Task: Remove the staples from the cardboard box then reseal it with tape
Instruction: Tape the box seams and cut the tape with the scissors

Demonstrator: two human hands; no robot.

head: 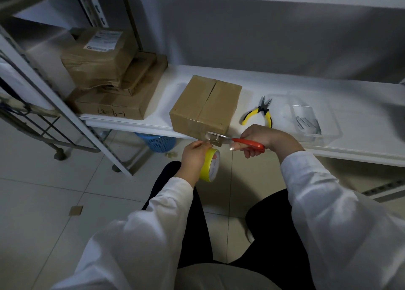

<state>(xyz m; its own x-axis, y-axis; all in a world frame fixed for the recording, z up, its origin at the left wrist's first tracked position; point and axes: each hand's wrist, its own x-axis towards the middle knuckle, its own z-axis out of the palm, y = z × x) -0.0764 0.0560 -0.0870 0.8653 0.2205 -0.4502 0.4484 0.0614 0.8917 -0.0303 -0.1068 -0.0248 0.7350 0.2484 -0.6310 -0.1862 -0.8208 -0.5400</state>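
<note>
The left hand (194, 156) is clamped on a yellow tape roll (210, 165) below the cardboard box (205, 105) on the shelf (285, 85). The right hand (262, 138) is closed around red-handled scissors (241, 141) at the box's near face. Right of the box, a clear tray (328, 134) holds staples (308, 123).

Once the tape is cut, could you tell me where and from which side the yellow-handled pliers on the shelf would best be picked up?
Take the pliers by the two yellow handles, which splay toward the shelf's front edge, while the dark jaws point at the back wall. Coming from the front with the right hand seems best; the clear tray sits close on the right, so a sideways grip looks cramped.
</note>
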